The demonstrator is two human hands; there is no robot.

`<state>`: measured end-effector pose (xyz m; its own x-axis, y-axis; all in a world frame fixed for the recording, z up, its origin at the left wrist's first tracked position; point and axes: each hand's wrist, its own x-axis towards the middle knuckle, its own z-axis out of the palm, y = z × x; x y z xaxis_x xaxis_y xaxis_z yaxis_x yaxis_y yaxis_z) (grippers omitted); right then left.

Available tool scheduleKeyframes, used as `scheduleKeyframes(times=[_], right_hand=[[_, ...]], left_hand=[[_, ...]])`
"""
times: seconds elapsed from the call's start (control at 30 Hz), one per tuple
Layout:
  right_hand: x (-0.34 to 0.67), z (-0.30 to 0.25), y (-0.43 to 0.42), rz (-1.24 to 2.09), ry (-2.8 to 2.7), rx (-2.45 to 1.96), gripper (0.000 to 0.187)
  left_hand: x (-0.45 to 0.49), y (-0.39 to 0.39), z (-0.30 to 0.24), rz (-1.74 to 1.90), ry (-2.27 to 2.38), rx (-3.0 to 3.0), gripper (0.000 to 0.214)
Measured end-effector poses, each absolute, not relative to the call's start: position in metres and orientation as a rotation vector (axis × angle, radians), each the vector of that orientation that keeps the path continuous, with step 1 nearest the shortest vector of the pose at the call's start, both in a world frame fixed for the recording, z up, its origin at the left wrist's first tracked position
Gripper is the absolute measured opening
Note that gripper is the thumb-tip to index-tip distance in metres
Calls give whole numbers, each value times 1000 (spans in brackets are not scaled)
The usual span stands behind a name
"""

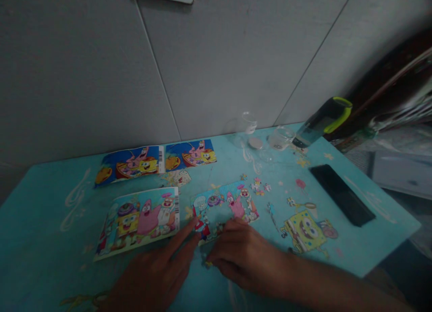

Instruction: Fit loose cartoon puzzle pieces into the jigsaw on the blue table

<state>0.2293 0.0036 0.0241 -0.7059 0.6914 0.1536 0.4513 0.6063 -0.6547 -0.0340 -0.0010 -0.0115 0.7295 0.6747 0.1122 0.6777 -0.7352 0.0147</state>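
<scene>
A partly assembled cartoon jigsaw puzzle (238, 204) lies on the table, its border joined around a gap in the middle. My left hand (158, 269) reaches in from below, with its index and middle fingers stretched out and their tips on the puzzle's left edge. Just below the puzzle, my right hand (239, 249) is closed, its fingers curled down to the tabletop. At its fingertips is a small yellowish puzzle piece (208, 262), partly hidden by them. Left of the puzzle lies a card (141, 220) printed with a matching picture.
Loose puzzle pieces (259, 187) lie right of the puzzle. Behind are a blue picture card (135, 163) and a blue picture puzzle (191, 154). Clear plastic containers (281, 137) and a dark bottle (320, 121) stand near the wall. A black phone-like slab (340, 193) lies right.
</scene>
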Motion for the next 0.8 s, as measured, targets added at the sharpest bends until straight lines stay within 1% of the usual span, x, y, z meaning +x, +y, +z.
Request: scheduleKeyframes(times=[0.2, 0.37, 0.57, 0.8], right_hand=[[224, 19, -1, 726, -2522, -859, 19], [225, 21, 2, 591, -2597, -847, 16], [231, 27, 8, 512, -2573, -920, 18], [232, 28, 10, 442, -2615, -850, 21]], left_hand=[[-34, 1, -13, -287, -1120, -2891, 48], [-41, 1, -24, -266, -1070, -2901, 51], [-46, 3, -31, -327, -973, -2872, 49], [-52, 2, -36, -217, -981, -2838, 52]])
